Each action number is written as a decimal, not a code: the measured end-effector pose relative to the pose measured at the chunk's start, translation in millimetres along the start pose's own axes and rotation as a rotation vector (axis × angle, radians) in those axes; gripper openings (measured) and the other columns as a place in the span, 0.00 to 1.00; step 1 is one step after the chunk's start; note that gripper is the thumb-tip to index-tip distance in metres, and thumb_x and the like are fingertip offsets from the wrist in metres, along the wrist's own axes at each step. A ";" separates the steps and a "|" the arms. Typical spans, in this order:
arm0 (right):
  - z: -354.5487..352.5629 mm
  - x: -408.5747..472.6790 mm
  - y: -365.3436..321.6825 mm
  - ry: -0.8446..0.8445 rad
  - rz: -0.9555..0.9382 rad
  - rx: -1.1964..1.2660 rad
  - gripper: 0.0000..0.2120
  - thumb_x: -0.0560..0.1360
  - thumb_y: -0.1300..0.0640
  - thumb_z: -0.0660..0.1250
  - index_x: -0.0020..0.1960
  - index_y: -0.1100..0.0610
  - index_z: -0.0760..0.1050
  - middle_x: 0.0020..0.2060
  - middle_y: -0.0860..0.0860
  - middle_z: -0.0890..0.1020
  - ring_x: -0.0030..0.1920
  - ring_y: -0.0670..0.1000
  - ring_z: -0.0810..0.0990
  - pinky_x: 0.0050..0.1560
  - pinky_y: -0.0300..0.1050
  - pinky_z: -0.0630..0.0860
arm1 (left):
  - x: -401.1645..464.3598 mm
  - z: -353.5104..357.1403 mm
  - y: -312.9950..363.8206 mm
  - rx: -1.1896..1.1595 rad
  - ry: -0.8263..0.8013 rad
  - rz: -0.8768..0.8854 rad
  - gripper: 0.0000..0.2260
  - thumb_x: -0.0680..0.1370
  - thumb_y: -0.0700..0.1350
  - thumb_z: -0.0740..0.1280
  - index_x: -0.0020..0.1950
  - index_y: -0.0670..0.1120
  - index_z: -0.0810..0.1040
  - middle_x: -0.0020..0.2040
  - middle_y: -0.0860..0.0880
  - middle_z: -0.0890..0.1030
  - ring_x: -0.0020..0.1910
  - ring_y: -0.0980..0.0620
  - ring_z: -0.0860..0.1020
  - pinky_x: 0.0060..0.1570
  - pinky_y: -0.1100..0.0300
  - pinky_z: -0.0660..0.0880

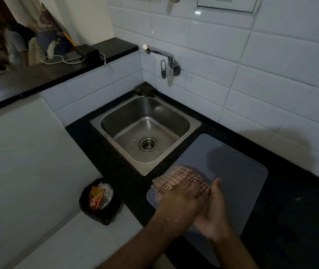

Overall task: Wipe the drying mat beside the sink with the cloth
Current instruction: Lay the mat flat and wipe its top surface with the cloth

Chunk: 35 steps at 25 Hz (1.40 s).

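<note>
A grey ribbed drying mat lies on the black counter to the right of the steel sink. A checked red-and-white cloth rests bunched on the mat's near left part. My left hand presses on the cloth from the near side, fingers over it. My right hand lies beside and partly under the left, its thumb up and fingers gripping the cloth's right end. Both hands are blurred by motion.
A wall tap juts over the sink's back corner, with a dark rag below it. A black bin with wrappers stands on the floor left of the counter. A black ledge with a cable runs at the back left.
</note>
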State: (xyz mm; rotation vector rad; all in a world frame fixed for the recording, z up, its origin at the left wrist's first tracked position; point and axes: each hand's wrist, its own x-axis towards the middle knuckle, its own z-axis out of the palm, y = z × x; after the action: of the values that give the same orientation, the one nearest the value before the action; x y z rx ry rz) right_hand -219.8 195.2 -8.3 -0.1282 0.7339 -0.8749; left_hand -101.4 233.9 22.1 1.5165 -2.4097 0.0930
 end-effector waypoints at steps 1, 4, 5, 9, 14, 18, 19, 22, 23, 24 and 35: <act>-1.5 2.7 2.2 -0.007 0.003 0.034 0.36 0.78 0.31 0.54 0.58 0.59 0.84 0.58 0.61 0.83 0.57 0.60 0.84 0.57 0.55 0.81 | -2.5 3.9 2.8 -0.014 -0.061 0.005 0.11 0.75 0.49 0.70 0.57 0.52 0.82 0.56 0.51 0.81 0.54 0.53 0.78 0.50 0.54 0.80; -0.1 12.3 8.8 -0.001 0.089 0.008 0.28 0.79 0.38 0.60 0.54 0.61 0.84 0.50 0.60 0.85 0.49 0.57 0.86 0.51 0.51 0.82 | -13.2 13.2 3.4 -0.057 -0.204 -0.034 0.17 0.76 0.48 0.68 0.64 0.48 0.76 0.62 0.47 0.77 0.59 0.48 0.76 0.54 0.46 0.79; -2.6 18.0 7.5 0.011 0.083 -0.063 0.24 0.80 0.44 0.61 0.55 0.63 0.84 0.51 0.61 0.85 0.48 0.58 0.86 0.50 0.51 0.83 | -18.3 12.7 2.0 -0.108 -0.192 -0.057 0.18 0.77 0.49 0.67 0.66 0.48 0.74 0.63 0.47 0.77 0.59 0.48 0.76 0.56 0.48 0.77; -9.1 38.3 -10.9 0.119 -0.162 -0.681 0.14 0.78 0.58 0.68 0.64 0.56 0.79 0.60 0.54 0.82 0.58 0.56 0.81 0.57 0.44 0.78 | -51.5 10.3 -6.5 -0.345 -0.215 -0.234 0.21 0.81 0.57 0.57 0.72 0.51 0.68 0.69 0.48 0.73 0.66 0.49 0.71 0.64 0.54 0.68; -4.4 58.8 -47.0 -0.600 -0.736 -1.921 0.29 0.80 0.58 0.67 0.74 0.35 0.63 0.63 0.36 0.76 0.59 0.51 0.78 0.58 0.46 0.78 | -78.1 45.2 -27.3 -0.147 -0.469 -0.457 0.28 0.79 0.63 0.56 0.75 0.49 0.65 0.77 0.45 0.63 0.75 0.46 0.62 0.73 0.48 0.60; -5.1 91.2 -12.8 -1.083 -0.946 -2.673 0.36 0.77 0.52 0.68 0.79 0.41 0.54 0.70 0.47 0.74 0.63 0.52 0.76 0.63 0.54 0.73 | -82.0 56.3 -41.6 -0.043 -0.413 -0.632 0.21 0.78 0.59 0.60 0.66 0.51 0.75 0.68 0.47 0.74 0.66 0.46 0.71 0.67 0.51 0.68; -5.8 97.4 -6.6 -1.193 -0.943 -2.682 0.38 0.77 0.53 0.68 0.80 0.43 0.52 0.73 0.48 0.71 0.64 0.53 0.76 0.64 0.55 0.72 | -83.2 57.4 -44.3 -0.048 -0.401 -0.651 0.20 0.78 0.58 0.61 0.67 0.51 0.74 0.67 0.48 0.74 0.66 0.47 0.71 0.67 0.52 0.67; -8.0 106.3 -1.7 -1.210 -0.825 -2.638 0.38 0.80 0.54 0.62 0.81 0.44 0.43 0.78 0.49 0.62 0.67 0.55 0.73 0.67 0.57 0.70 | -81.7 61.3 -47.6 -0.063 -0.383 -0.672 0.19 0.79 0.55 0.59 0.69 0.53 0.73 0.68 0.50 0.74 0.67 0.49 0.70 0.71 0.51 0.64; -9.1 107.0 0.9 -1.169 -0.804 -2.637 0.35 0.80 0.55 0.59 0.81 0.43 0.45 0.77 0.49 0.64 0.67 0.56 0.73 0.66 0.57 0.71 | -79.8 61.4 -47.7 -0.074 -0.380 -0.681 0.18 0.80 0.54 0.59 0.69 0.52 0.73 0.68 0.50 0.74 0.67 0.49 0.70 0.71 0.51 0.63; -9.0 108.3 5.1 -1.153 -0.818 -2.633 0.32 0.80 0.54 0.58 0.81 0.43 0.50 0.75 0.49 0.67 0.65 0.56 0.73 0.64 0.58 0.72 | -77.5 60.6 -47.4 -0.072 -0.388 -0.687 0.18 0.80 0.53 0.58 0.68 0.52 0.73 0.68 0.50 0.74 0.67 0.49 0.71 0.71 0.51 0.63; 1.9 166.1 -86.1 -1.147 -0.990 -2.823 0.22 0.77 0.42 0.65 0.70 0.41 0.71 0.67 0.49 0.75 0.62 0.54 0.74 0.58 0.55 0.75 | -54.0 54.2 -56.5 0.077 -0.619 -0.566 0.21 0.82 0.48 0.54 0.74 0.44 0.67 0.76 0.45 0.65 0.72 0.45 0.64 0.75 0.48 0.56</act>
State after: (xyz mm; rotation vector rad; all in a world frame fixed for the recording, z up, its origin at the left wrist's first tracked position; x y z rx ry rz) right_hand -205.5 16.5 -61.8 2.9633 -0.1028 -0.2423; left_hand -40.7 244.7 -50.3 2.4883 -2.2693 -0.4725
